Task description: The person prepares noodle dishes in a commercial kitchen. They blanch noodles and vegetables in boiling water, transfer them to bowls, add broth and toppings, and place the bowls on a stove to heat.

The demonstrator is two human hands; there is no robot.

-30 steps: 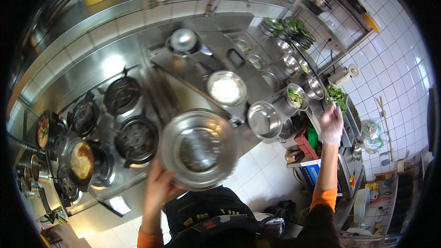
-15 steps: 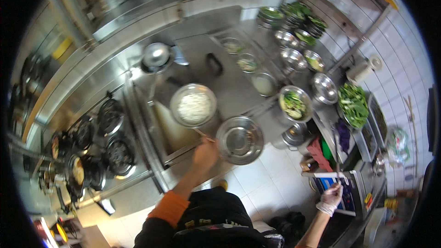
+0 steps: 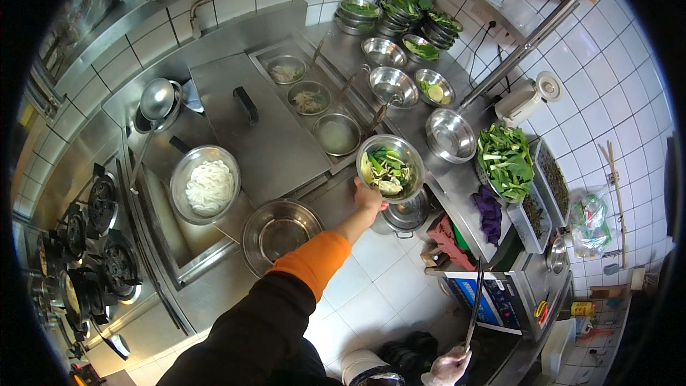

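Note:
My left hand [image 3: 368,199], bare under an orange cuff, is closed on the near rim of a steel bowl [image 3: 419,169]. Cut greens and pale slices [image 3: 389,171] lie inside that bowl. In my right hand [image 3: 448,367], which wears a clear glove at the lower edge, is a long thin dark utensil [image 3: 474,307], pointing away from me; its exact kind is unclear. To the left, white noodles [image 3: 209,186] fill a steel bowl [image 3: 178,199] above the open cooker well [image 3: 161,207]. A wide steel basin [image 3: 257,251] sits nearer me, partly behind my left sleeve.
Three round pots [image 3: 337,134] are set in the counter beside a steel lid [image 3: 246,150]. Stacked bowls of greens [image 3: 407,7] stand at the back, with steel bowls [image 3: 451,136] and heaped leafy greens [image 3: 505,161] at right. Black burners [image 3: 118,268] line the left. A lidded pot [image 3: 409,216] stands below.
My left hand has left the noodle bowl's handle area and reached right to grip the bowl of greens. My right hand has moved down and left with its utensil. The view has shifted right.

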